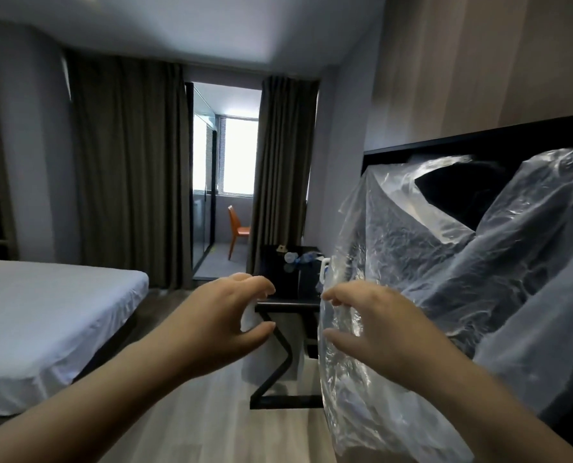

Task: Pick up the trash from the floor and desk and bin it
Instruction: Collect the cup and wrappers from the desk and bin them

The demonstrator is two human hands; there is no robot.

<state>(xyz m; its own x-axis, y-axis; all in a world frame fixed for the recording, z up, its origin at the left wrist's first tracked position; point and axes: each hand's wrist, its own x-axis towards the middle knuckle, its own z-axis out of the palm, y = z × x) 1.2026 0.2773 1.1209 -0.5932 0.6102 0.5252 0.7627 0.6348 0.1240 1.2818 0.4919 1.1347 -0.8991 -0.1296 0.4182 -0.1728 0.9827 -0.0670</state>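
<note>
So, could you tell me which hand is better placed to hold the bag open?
Right: the right hand grips the edge of the plastic bag; the left hand, clear of it, seems to pinch a small white scrap.

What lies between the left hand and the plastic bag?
Between the left hand and the plastic bag, the head view shows only the black desk edge and its Z-shaped leg, farther back.

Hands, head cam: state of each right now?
Left hand: grips a small white scrap.
Right hand: grips the clear plastic bag.
</note>
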